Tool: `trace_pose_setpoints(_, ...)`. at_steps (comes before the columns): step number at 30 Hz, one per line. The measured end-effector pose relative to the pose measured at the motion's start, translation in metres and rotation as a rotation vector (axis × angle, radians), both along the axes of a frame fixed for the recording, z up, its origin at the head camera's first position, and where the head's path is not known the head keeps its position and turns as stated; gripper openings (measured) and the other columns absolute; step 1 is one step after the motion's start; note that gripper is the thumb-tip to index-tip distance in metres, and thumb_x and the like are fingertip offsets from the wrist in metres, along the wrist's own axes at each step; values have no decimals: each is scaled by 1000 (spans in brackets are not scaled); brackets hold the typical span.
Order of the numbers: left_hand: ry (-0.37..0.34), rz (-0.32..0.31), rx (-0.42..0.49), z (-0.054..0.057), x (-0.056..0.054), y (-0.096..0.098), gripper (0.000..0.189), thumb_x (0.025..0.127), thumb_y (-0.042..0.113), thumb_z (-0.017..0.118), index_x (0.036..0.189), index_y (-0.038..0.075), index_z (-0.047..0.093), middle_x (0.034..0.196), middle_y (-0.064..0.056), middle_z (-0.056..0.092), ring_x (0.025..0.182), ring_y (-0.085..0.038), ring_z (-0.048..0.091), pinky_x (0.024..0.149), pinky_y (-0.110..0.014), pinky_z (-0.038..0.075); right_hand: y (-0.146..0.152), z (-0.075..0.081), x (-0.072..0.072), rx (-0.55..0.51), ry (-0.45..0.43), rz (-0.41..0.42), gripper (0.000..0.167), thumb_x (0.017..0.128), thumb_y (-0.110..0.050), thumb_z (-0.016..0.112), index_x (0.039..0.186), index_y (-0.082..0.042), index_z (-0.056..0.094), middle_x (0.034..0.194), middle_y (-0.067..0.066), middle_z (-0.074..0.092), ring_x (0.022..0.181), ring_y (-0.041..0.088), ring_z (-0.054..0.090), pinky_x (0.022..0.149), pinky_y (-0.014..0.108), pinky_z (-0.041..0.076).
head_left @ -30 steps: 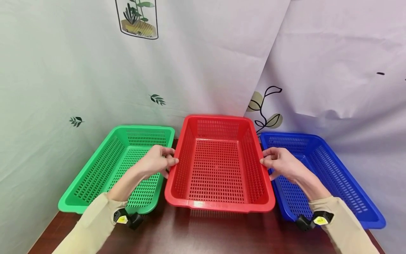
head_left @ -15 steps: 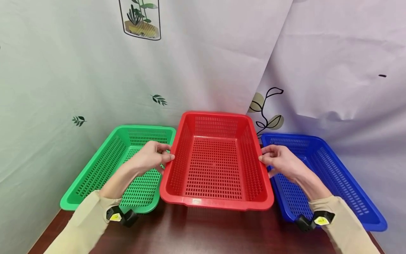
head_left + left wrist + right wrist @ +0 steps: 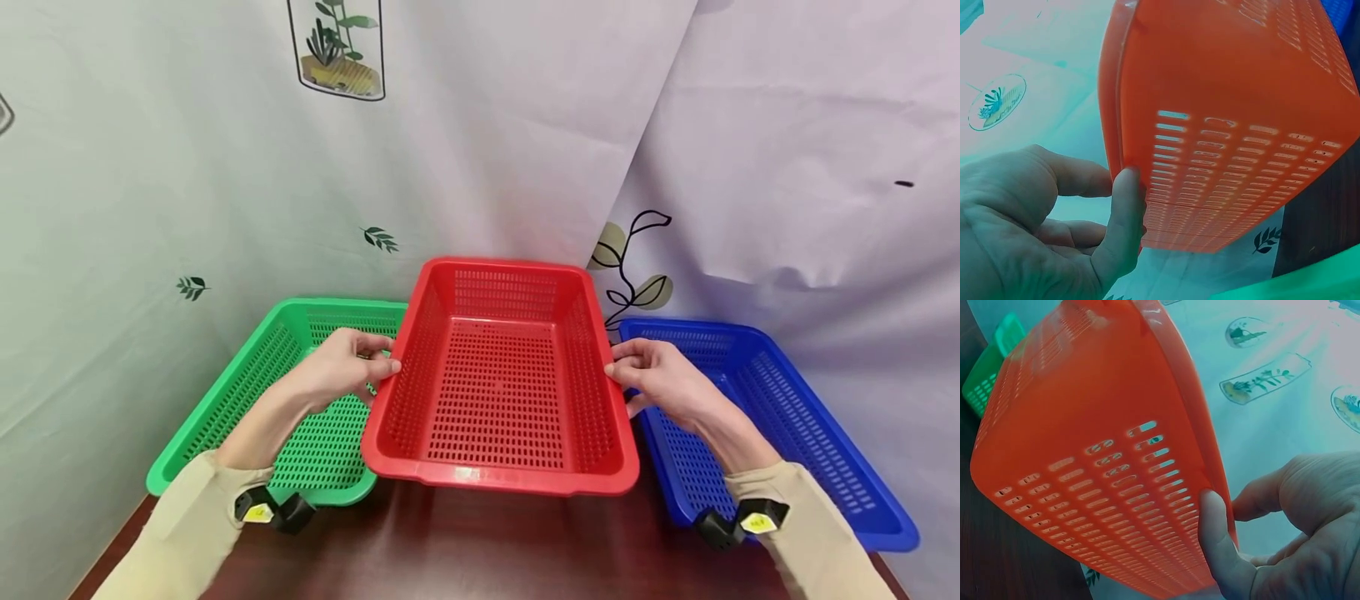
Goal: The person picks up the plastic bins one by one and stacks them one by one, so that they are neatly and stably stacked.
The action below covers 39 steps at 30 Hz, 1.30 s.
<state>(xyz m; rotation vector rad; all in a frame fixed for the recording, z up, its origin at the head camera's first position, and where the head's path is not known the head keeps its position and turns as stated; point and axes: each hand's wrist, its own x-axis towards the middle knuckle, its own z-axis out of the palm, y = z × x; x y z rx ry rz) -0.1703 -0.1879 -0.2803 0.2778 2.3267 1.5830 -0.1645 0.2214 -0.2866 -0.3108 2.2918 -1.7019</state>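
A red perforated plastic basket (image 3: 498,392) is held up over the table, with nothing inside it. My left hand (image 3: 337,371) pinches its left rim between thumb and fingers. On the opposite side, my right hand (image 3: 663,383) grips the right rim the same way. From the left wrist view, a finger of the left hand (image 3: 1125,219) presses the slotted outer wall just under the lip. A finger of the right hand (image 3: 1216,531) lies against the other outer wall in the right wrist view. Beneath the forearms stand a green basket (image 3: 217,404) and a blue basket (image 3: 817,417).
Dark reddish-brown table (image 3: 480,550) shows in front of the red basket. Behind everything hangs a pale cloth (image 3: 495,167) with printed leaves and jars. The red basket's left rim overlaps the green basket's right side in the head view.
Both hands have carried the red basket slightly left and up in the head view. It covers more of the green basket's right edge. The green and blue baskets stay in place.
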Motion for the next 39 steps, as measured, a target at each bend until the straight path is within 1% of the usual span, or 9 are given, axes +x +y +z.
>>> trace_pose_setpoints(5, 12, -8, -9, 1, 2, -8, 38, 98, 1, 59, 133, -14, 53, 83, -18, 65, 77, -30, 70, 63, -45, 60, -7, 0, 0, -35, 5, 15, 39, 99, 0, 55, 128, 21, 38, 91, 16, 66, 73, 21, 69, 58, 39, 60)
trace_pose_setpoints(12, -4, -34, 13, 4, 5, -22, 42, 98, 3, 60, 135, -13, 51, 84, -18, 65, 81, -32, 71, 67, -47, 60, -16, 1, 0, -67, 2, 30, 38, 98, 1, 55, 126, 22, 38, 87, 15, 67, 69, 21, 70, 57, 38, 60)
trace_pose_setpoints(17, -4, -35, 11, 8, 7, -30, 44, 98, 3, 60, 137, -15, 49, 91, -20, 69, 81, -34, 72, 67, -47, 60, -24, 2, -1, -87, -5, 38, 36, 98, 1, 55, 124, 22, 39, 85, 14, 67, 67, 20, 69, 57, 37, 60)
trace_pose_setpoints(24, -2, -31, -16, 11, 10, -43, 45, 99, 4, 60, 138, -15, 48, 99, -21, 71, 79, -34, 72, 68, -45, 60, -36, 2, -2, -130, -25, 60, 34, 98, 3, 54, 121, 22, 40, 85, 15, 67, 67, 21, 70, 57, 38, 60)
trace_pose_setpoints(28, -8, -45, -13, 11, 10, -51, 46, 100, 6, 60, 139, -14, 48, 103, -22, 70, 79, -34, 72, 68, -45, 60, -43, 2, -1, -148, -21, 72, 33, 97, 3, 55, 120, 22, 40, 84, 15, 67, 67, 21, 70, 57, 38, 60)
trace_pose_setpoints(32, -15, -42, -18, 11, 9, -57, 46, 100, 6, 60, 139, -13, 48, 103, -21, 71, 79, -33, 72, 68, -44, 60, -48, 1, 0, -166, -23, 89, 32, 98, 3, 54, 120, 22, 40, 84, 15, 68, 67, 20, 70, 57, 37, 60)
trace_pose_setpoints(39, -13, -50, -24, 13, 9, -68, 48, 100, 8, 59, 141, -14, 46, 107, -21, 70, 80, -33, 71, 68, -45, 60, -58, -1, 0, -189, -30, 89, 31, 97, 4, 53, 119, 21, 41, 84, 15, 68, 67, 20, 70, 57, 36, 60)
